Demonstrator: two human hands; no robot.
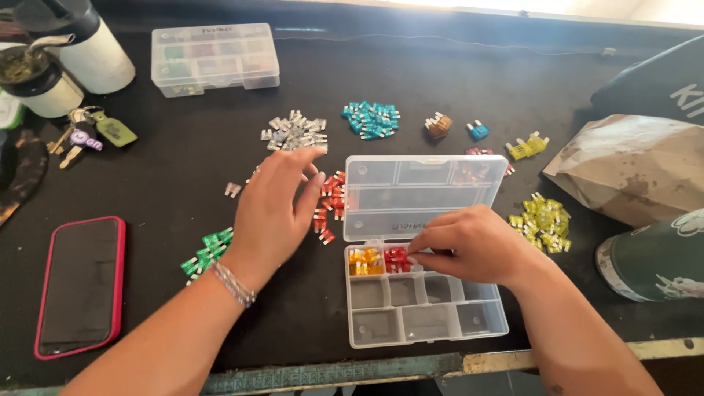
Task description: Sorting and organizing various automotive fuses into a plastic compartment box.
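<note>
— Red fuses (331,199) lie in a loose pile near the middle of the black worktop (183,161), just left of the clear organiser box (425,293). Which hand is on them?

— The left hand (275,209). It hovers palm down, fingers spread and relaxed, gripping nothing I can see.

— And the right hand (469,246)?

— Fingers pinched together at the box's back row, beside the compartment of red fuses (396,258); whether a fuse is between them I cannot tell. Orange fuses (364,261) fill the compartment by the box's left wall.

— So the step?

— Sorting by colour, I'd judge, reds in progress. Next calls for a fine pinch on one small fuse without scattering the pile. The green fuses (209,249) and yellow fuses (543,214) wait outside the box.
</note>
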